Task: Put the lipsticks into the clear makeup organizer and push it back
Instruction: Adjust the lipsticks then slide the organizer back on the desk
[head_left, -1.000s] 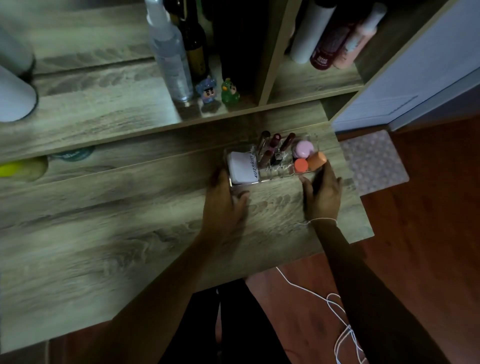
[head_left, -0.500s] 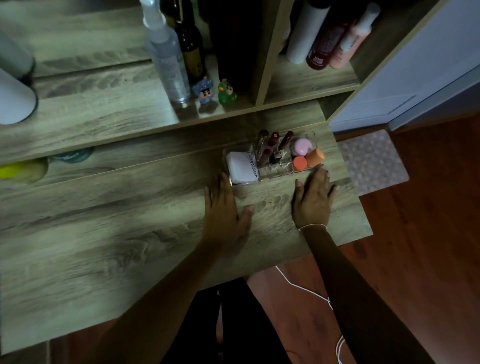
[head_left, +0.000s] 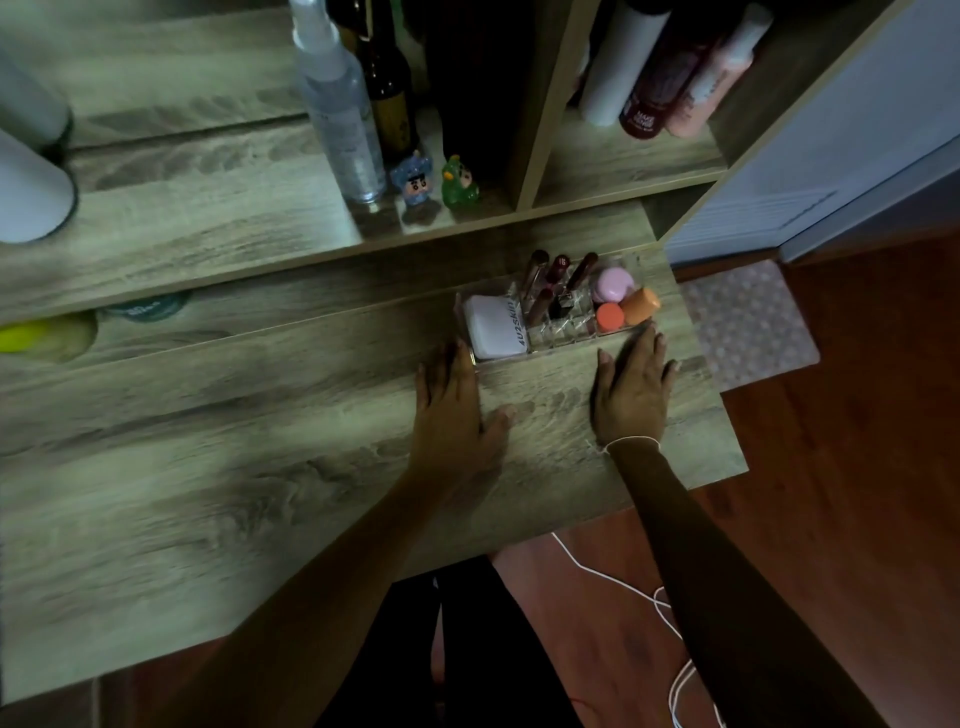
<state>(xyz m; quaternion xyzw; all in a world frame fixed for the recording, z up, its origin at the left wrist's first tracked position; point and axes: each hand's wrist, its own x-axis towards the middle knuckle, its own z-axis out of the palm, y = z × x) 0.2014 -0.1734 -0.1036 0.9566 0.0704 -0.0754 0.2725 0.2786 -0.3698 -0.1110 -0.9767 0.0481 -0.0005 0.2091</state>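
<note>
Left hand (head_left: 451, 410): lying flat on the desk, palm down, fingers spread and released, gripping nothing; the fingertips are reaching the near left corner of the clear makeup organizer (head_left: 566, 335), though real contact is too dim to judge.
Right hand (head_left: 631, 389): also lying flat and loose, fingers extended and holding nothing, the longest fingertip sitting right at the organizer's near right edge.
Right wrist: a thin white thread (head_left: 631, 441) is circling it.
Clear makeup organizer: sitting on the desk (head_left: 208, 467) just beyond both hands, near the desk's right end and close below the shelf edge.
Lipsticks (head_left: 558, 283): standing tilted in the organizer's middle slots, dark caps pointing away from the person.
White compact (head_left: 493, 327): filling the left compartment.
Makeup sponges (head_left: 623, 301): one pink and two orange, crowding the right compartment.
Shelf (head_left: 182, 223): carrying a clear spray bottle (head_left: 340, 109), a dark bottle (head_left: 387, 88) and two small figurines (head_left: 436, 179).
Floor: a white cable (head_left: 660, 608) is trailing beneath the arms.
</note>
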